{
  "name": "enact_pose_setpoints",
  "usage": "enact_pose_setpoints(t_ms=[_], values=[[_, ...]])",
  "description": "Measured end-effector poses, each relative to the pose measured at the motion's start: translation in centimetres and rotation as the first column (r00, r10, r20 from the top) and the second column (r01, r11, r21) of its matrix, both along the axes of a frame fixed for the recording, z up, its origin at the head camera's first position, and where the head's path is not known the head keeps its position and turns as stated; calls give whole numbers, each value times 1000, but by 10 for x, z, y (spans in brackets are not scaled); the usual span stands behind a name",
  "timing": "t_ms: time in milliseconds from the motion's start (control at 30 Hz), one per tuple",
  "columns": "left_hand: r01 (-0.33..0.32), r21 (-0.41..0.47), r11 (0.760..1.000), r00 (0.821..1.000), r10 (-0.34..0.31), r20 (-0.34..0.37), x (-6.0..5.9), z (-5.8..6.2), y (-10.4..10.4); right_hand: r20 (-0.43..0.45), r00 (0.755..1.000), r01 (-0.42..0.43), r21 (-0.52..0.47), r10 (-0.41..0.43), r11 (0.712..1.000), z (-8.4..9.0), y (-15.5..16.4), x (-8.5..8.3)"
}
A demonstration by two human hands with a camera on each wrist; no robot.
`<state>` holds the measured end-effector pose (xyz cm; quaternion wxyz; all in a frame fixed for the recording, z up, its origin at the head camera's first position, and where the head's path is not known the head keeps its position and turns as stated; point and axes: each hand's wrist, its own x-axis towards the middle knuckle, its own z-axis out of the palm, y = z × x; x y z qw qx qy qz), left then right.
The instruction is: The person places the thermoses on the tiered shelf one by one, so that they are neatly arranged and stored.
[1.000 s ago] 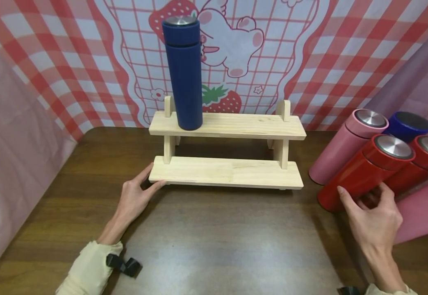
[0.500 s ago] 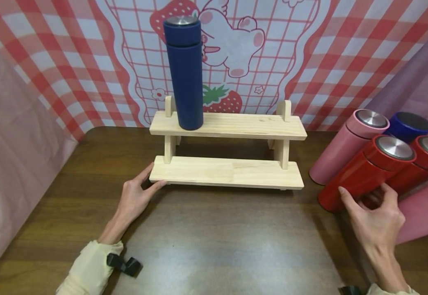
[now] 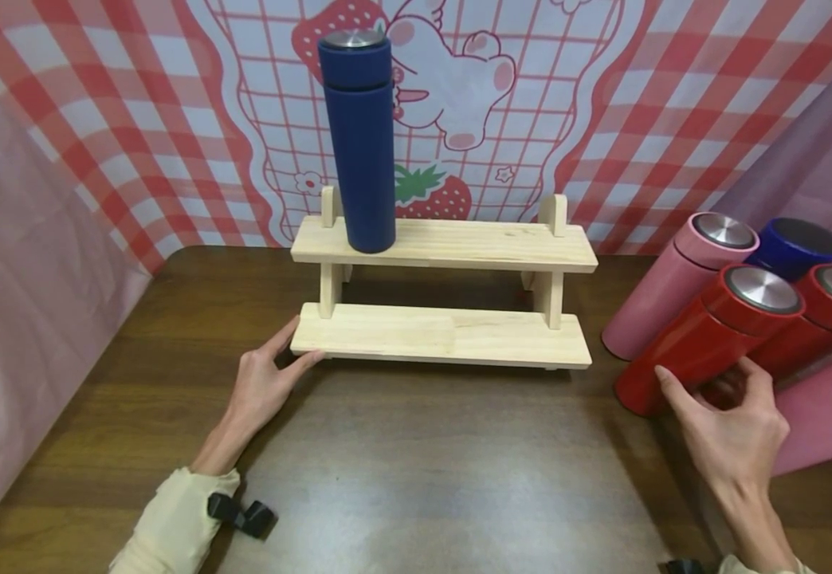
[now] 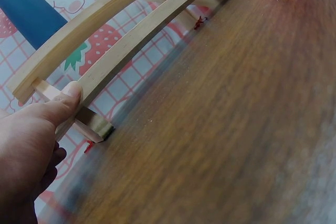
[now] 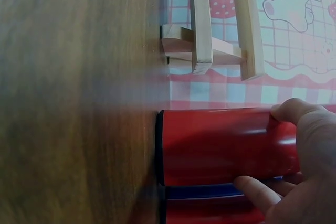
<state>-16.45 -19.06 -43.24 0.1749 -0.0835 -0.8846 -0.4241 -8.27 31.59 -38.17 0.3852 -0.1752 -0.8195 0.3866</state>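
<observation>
Red cylindrical steel-capped flask (image 3: pixel 703 347) stands at 3 o'clock on the brown wooden table (image 3: pixel 423 470), right hand (image 3: pixel 735 434) curled around its base. Left hand (image 3: pixel 265 383), fingers straight, braces the pale two-tier wooden rack (image 3: pixel 445 335). Left wrist view: thumb against the lower shelf; other fingers hidden. Right wrist view: thumb and finger pinch the flask; its cap is out of frame.

Strawberry-print checkered backdrop (image 3: pixel 602 96) behind table (image 3: pixel 423 478)

Even, bright light; pale glare on the dark wooden table (image 3: pixel 416 478) near its front edge; both wrist views blurred, edges bowed
</observation>
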Motion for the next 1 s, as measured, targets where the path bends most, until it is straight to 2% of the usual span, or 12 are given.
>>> enact_pose_setpoints(t_ms=[567,1000], values=[[3,3,1000,1000,-3,-8,1,0,-1,-68,996,-67,-20,66,998,10,-6,1],[9,-10,1000,1000,-9,-24,-1,0,0,-108,989,-105,-42,100,994,24,-11,2]])
